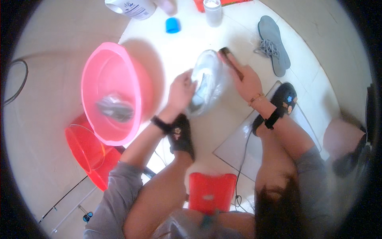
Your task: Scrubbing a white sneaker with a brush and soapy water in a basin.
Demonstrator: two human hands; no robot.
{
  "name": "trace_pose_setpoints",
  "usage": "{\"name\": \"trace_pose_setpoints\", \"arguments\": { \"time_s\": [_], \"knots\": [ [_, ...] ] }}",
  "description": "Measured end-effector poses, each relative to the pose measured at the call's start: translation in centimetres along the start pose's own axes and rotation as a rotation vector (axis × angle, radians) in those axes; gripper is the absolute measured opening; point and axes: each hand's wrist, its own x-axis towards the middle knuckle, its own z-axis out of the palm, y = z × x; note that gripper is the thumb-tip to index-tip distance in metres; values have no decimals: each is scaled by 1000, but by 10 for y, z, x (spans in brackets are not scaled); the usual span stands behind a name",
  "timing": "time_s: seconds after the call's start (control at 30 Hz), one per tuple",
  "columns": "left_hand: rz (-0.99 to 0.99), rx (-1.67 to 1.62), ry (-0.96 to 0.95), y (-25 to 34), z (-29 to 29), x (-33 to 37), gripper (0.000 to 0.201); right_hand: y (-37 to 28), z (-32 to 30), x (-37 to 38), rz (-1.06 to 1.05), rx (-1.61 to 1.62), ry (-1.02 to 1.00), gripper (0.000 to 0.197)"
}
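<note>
In the middle of the head view a pale, shiny shoe (213,65) is held over the white tiles, its opening turned toward my left hand (181,92). The fingers of that hand are closed on the shoe's left side. My right hand (247,84), just to the right, grips a brown brush (230,63) with a dark end. The brush end is close to the shoe's edge; motion blur hides whether they touch. A grey lace-up shoe (273,46) lies on the floor at the far right.
A pink basin (138,93) with a dark, wrapped-looking item stands at the left, beside a red bucket (104,175). A blue cap (172,25), white jar (213,14) and white bottle (137,8) are at the far side. A cable (243,159) crosses the floor near my right foot.
</note>
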Motion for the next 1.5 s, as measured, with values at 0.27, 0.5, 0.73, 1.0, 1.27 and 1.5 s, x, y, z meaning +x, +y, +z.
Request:
{"name": "trace_pose_setpoints", "arguments": {
  "time_s": [0.27,0.5,0.73,1.0,1.27,1.5],
  "knots": [
    [94,478,-252,15,10,-49,16,16,4,1,220,376,181,54],
    [236,446,-227,10,18,-47,27,12,13,1,325,449,124,50],
    [-133,-171,-123,-4,-2,-24,30,28,22,6,593,639,89,51],
    [-77,-216,-155,-24,-1,-16,33,29,38,-3,527,551,20,53],
    [-147,-270,-148,-22,-2,-12,38,-34,2,-16,388,433,13,55],
    [40,-70,-324,7,18,-19,50,-31,10,-2,-135,-175,-111,56]
  ]
}}
